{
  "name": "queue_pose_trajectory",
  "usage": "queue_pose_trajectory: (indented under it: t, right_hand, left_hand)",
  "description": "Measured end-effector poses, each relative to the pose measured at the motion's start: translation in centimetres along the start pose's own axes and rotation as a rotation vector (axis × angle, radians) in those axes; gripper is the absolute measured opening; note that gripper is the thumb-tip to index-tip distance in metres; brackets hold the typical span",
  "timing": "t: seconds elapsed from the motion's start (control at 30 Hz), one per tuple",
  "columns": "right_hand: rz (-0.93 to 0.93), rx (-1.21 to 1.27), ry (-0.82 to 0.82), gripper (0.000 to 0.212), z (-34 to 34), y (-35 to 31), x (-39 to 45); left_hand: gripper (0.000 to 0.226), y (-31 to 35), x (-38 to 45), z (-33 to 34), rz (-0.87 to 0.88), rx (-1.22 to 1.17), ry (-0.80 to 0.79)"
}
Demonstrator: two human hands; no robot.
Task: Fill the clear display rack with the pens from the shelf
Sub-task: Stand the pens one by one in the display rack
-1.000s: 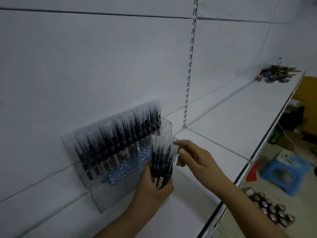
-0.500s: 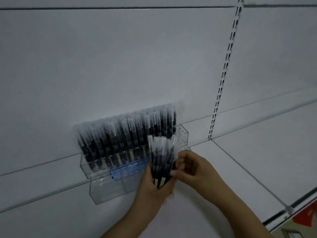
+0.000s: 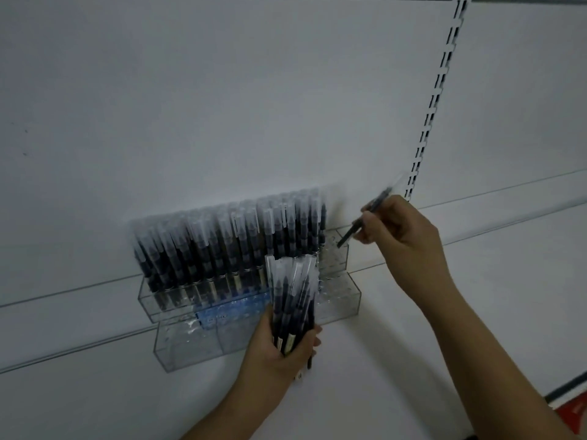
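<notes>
A clear stepped display rack [image 3: 190,339] stands on the white shelf against the back wall. Its upper tiers hold several dark pens with clear caps [image 3: 228,242], packed from the left almost to the right end. My left hand [image 3: 279,347] grips a bundle of pens [image 3: 293,300] upright in front of the rack's lower tiers. My right hand [image 3: 400,236] pinches a single pen [image 3: 365,217], tilted, with its lower tip at the bare holes at the top tier's right end [image 3: 333,252].
A blue strip [image 3: 228,309] lies inside the rack's middle tier. A slotted metal upright [image 3: 435,100] runs down the back wall to the right. The white shelf [image 3: 476,296] extends right, and its dark front edge [image 3: 571,385] shows at the lower right.
My right hand left the bundle with one pen and moved up and right to the rack's top right end. The view shifted left and closer to the rack.
</notes>
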State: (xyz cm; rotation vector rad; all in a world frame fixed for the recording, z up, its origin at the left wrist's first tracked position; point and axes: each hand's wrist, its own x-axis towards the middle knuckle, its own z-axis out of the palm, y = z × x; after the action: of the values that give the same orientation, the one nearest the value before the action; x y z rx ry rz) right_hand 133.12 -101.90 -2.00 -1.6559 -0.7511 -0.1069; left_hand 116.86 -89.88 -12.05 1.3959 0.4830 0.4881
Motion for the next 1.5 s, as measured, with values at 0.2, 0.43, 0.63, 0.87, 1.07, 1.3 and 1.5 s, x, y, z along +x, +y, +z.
queue_pose_trajectory:
  t: [0.2,0.43,0.63,0.87,1.07,1.3,1.5]
  right_hand:
    - [-0.108,-0.288,-0.120,0.008,1.6,-0.2,2.2]
    - [-0.157,-0.617,-0.287,0.015,2.8,-0.1,2.8]
    - [-0.181,-0.670,-0.247,0.019,3.3,0.4,2.8]
    - [-0.121,-0.689,-0.254,0.023,3.1,1.2,2.1]
    - [-0.050,-0.452,-0.164,0.017,2.3,-0.7,-2.8]
    - [0.140,-0.267,-0.382,0.014,2.8,0.7,-5.7]
    - [0.088,-0.159,-0.013,0.008,0.5,-1.6,-3.0]
  left_hand:
    - [0.033,-0.3,0.3,-0.3,0.064,0.005,0.005]
    - [0.034,-0.1,0.2,-0.1,0.052,0.012,0.004]
    - [0.034,0.4,0.1,-0.2,0.022,-0.004,-0.010]
    - [0.032,0.5,0.2,-0.3,0.013,0.009,-0.027]
    - [0.029,1.0,0.1,-0.4,-0.029,-0.028,-0.033]
    - [0.020,1.7,-0.2,-0.3,-0.044,-0.020,-0.057]
    - [0.015,1.5,-0.2,-0.5,-0.032,-0.005,-0.044]
